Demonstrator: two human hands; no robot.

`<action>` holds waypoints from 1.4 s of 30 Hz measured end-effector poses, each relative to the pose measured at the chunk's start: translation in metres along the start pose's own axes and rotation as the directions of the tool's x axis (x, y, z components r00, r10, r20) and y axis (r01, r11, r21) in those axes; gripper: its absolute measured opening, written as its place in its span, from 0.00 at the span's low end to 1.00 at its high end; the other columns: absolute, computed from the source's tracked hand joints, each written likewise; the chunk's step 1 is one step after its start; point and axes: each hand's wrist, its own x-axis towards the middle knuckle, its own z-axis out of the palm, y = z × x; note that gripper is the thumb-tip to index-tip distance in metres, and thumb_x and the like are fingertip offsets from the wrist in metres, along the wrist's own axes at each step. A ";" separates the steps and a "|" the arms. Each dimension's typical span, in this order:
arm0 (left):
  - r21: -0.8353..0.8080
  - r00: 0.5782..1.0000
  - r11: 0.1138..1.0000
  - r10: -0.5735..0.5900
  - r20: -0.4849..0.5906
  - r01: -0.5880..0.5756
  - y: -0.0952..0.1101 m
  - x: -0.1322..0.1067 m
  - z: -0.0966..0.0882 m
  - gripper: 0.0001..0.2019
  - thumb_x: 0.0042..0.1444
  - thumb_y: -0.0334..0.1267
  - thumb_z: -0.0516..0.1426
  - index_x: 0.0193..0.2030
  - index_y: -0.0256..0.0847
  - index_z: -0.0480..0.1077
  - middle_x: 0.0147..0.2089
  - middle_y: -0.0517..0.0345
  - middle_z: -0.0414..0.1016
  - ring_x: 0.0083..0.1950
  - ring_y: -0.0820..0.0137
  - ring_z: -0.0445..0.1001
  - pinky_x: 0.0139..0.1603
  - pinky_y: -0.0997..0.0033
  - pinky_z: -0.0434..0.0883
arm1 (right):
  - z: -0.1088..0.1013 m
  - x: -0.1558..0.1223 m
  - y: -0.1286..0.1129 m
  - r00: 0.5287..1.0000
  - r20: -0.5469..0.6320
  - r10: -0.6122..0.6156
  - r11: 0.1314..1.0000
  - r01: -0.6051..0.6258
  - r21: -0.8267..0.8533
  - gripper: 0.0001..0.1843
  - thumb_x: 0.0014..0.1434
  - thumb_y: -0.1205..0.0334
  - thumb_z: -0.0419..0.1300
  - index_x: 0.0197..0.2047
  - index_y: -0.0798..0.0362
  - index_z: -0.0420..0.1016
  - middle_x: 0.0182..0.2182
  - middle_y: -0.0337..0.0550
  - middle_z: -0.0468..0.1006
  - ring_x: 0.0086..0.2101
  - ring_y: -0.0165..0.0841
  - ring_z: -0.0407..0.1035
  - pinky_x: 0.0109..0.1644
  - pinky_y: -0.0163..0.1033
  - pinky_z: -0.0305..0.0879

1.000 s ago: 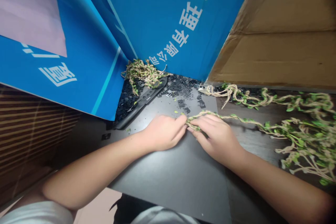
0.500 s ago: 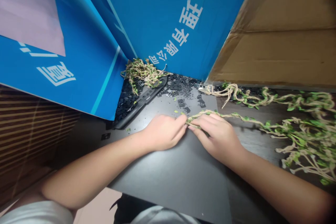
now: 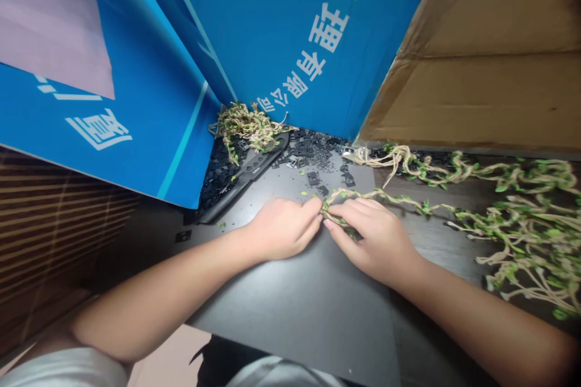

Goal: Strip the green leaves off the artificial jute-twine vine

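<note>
A: What's in view, biggest first?

B: Blue banner (image 3: 290,30) with white lettering, folded into a corner across the top. Cardboard sheet (image 3: 481,91) upper right. Pink sheet (image 3: 45,18) lying against the banner, top left. Slatted brown panel (image 3: 54,242) lower left.

A: Work surface?

B: Dark wood counter (image 3: 436,224) with a black mat (image 3: 295,308) on it. Banner and cardboard stand at the counter's far side.

A: Where's the vine?

B: Vine tangle (image 3: 531,242), cord with small green leaves, lies on the counter right of the mat and runs off the right edge. One vine strand (image 3: 363,192) leads out of it to the hands, over the mat's far part.

A: Hands?

B: Close together, fingers curled, not spread. Right hand (image 3: 374,242) pinches the strand between thumb and fingers. Left hand (image 3: 284,230) has its fingertips against the strand's near end; can't tell if it's gripping.

A: Small stuff?

B: Vine bundle (image 3: 249,127) in the banner corner, partly on a black bar (image 3: 256,169). Black plastic bits (image 3: 313,178) scattered on the mat, just past the hands.
</note>
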 end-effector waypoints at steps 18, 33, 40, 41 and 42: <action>-0.004 0.999 1.000 -0.009 0.037 0.009 0.001 0.001 -0.002 0.14 0.73 0.44 0.41 0.49 0.41 0.63 0.28 0.56 0.77 0.27 0.61 0.77 0.27 0.67 0.67 | 0.001 0.001 0.003 1.000 0.026 -0.015 0.998 0.013 0.060 0.03 0.69 0.65 0.58 0.45 0.51 0.74 0.37 0.43 0.80 0.39 0.37 0.70 0.46 0.43 0.66; -0.014 1.000 1.000 0.002 0.020 -0.002 0.000 -0.001 -0.002 0.13 0.73 0.44 0.42 0.48 0.41 0.63 0.28 0.57 0.76 0.27 0.62 0.76 0.26 0.68 0.64 | 0.001 0.001 0.004 0.999 0.021 -0.032 0.998 0.030 0.061 0.04 0.68 0.68 0.57 0.44 0.51 0.73 0.38 0.43 0.80 0.39 0.37 0.70 0.46 0.44 0.66; -0.002 1.000 1.000 0.002 0.008 -0.002 0.000 0.000 -0.001 0.13 0.73 0.44 0.42 0.47 0.41 0.63 0.27 0.58 0.76 0.27 0.62 0.77 0.26 0.68 0.63 | 0.003 -0.001 0.005 0.999 0.032 -0.028 0.999 0.027 0.022 0.15 0.59 0.75 0.55 0.46 0.52 0.73 0.37 0.42 0.80 0.38 0.38 0.70 0.45 0.44 0.66; -0.003 1.000 1.000 0.003 0.012 -0.003 0.001 0.000 -0.001 0.13 0.73 0.44 0.42 0.47 0.41 0.63 0.27 0.58 0.76 0.27 0.62 0.77 0.26 0.68 0.63 | 0.003 -0.001 0.005 0.999 0.029 -0.020 1.000 0.020 0.010 0.15 0.58 0.75 0.55 0.46 0.51 0.73 0.35 0.42 0.80 0.37 0.38 0.70 0.44 0.43 0.66; -0.006 1.000 1.000 0.002 0.014 -0.002 0.001 0.000 -0.001 0.13 0.73 0.44 0.42 0.47 0.41 0.63 0.27 0.58 0.76 0.27 0.62 0.77 0.26 0.68 0.63 | 0.004 -0.001 0.005 1.000 0.027 -0.014 1.000 0.014 -0.001 0.16 0.57 0.75 0.55 0.46 0.51 0.73 0.35 0.42 0.80 0.37 0.38 0.70 0.43 0.43 0.65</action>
